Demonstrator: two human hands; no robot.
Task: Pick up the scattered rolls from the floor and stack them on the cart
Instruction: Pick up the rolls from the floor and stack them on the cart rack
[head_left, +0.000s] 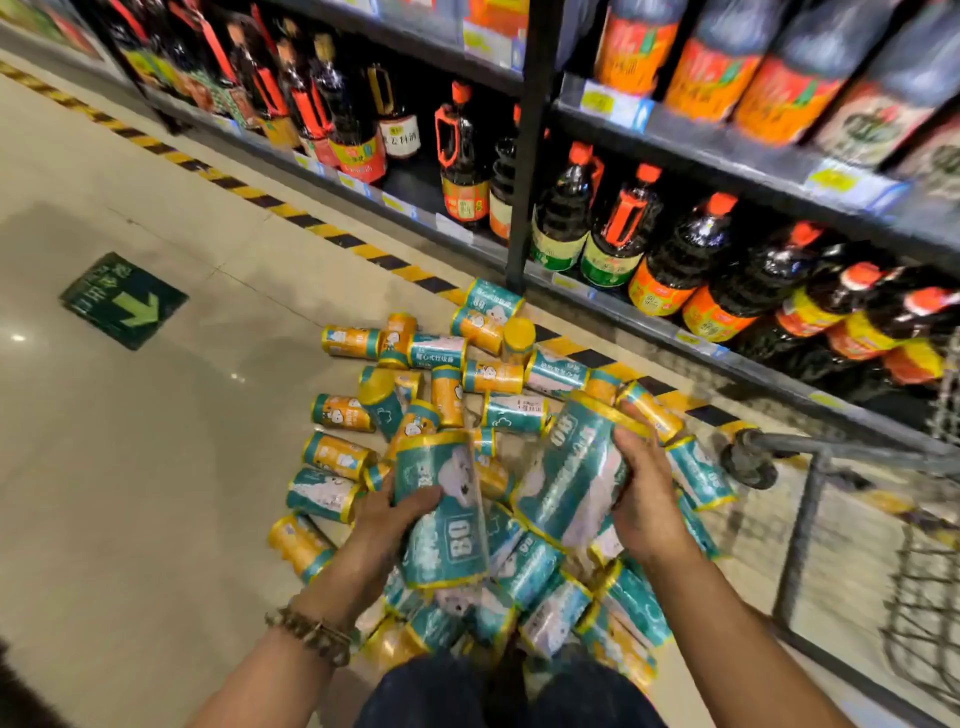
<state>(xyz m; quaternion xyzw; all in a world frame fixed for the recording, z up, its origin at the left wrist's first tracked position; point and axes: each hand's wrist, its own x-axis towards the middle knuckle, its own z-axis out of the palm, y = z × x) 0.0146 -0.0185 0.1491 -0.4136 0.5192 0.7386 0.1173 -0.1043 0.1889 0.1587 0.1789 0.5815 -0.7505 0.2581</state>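
Note:
Several teal and yellow rolls lie scattered in a heap on the floor before the shelf. My left hand grips a teal roll marked 80, lifted above the heap. A second teal roll is held in my right hand, tilted, just right of the first. The metal cart stands at the right edge, its wheel near the pile. Only the cart's lower frame and part of its wire basket show.
A dark shelf unit with rows of sauce bottles runs along the far side and right. Yellow and black tape marks the floor by the shelf. A green arrow sign is stuck to the tiles at left.

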